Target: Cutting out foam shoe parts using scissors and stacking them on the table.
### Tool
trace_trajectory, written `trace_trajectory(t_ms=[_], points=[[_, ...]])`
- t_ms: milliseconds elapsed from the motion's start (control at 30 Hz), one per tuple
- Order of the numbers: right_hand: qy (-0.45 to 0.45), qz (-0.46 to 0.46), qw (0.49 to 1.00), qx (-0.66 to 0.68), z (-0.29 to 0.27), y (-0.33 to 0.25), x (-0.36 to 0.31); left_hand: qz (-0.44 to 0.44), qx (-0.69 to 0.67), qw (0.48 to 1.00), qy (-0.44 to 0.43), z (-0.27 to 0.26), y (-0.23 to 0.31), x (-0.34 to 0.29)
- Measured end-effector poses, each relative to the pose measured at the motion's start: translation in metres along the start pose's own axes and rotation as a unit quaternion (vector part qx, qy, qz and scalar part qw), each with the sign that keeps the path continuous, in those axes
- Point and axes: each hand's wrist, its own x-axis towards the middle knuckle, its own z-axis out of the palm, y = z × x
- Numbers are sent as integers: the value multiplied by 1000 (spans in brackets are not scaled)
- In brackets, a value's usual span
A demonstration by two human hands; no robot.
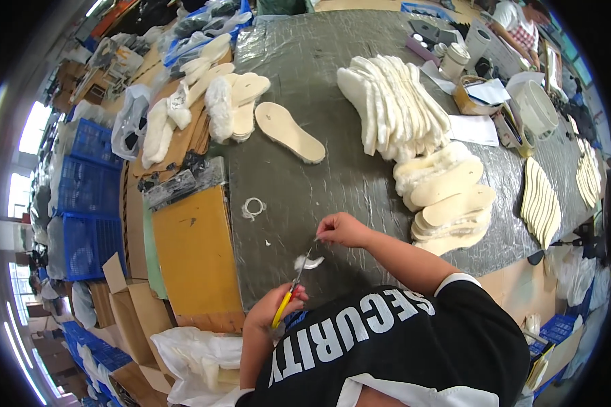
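Note:
In my left hand (275,306) is a yellow-handled tool (280,311) with a touch of red and a long, thin metal end; its exact kind is not clear. The metal points up and away toward my right hand (344,230). My right fingers are pinched together at the tip, over something too small to make out. A curved white scrap with fluff (310,262) lies by the metal part. Farther off on the dark table (285,224) are a white ring (253,207) and a single cream insole (290,132).
Fleecy insoles stand in a row (394,102), with a stack of insoles (455,197) nearer me. More insoles (241,95) lie at the left. A yellow board (193,251) adjoins the table's left edge. Jars (453,60) and a tape roll (523,132) sit right. Another person (516,30) is far right.

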Motion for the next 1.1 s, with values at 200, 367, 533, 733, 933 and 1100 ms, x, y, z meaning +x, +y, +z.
trace_trajectory(t_ms=[200,367,533,733,933,1100], points=[[259,-119,885,-369,-46,-20,67,-109,-238,962,72,-31,-38,-23],[358,118,854,-358,-78,-60,133,-36,-314,942,109,-27,-16,-15],[216,151,960,-94,-77,-40,146,85,-347,917,176,-21,-33,25],[58,191,891,408,-1,-21,66,69,-439,849,286,-8,9,78],[46,192,881,429,39,-15,11,132,-376,863,309,-7,30,94],[111,8,963,-245,17,-33,-18,85,-251,909,321,2,48,64]])
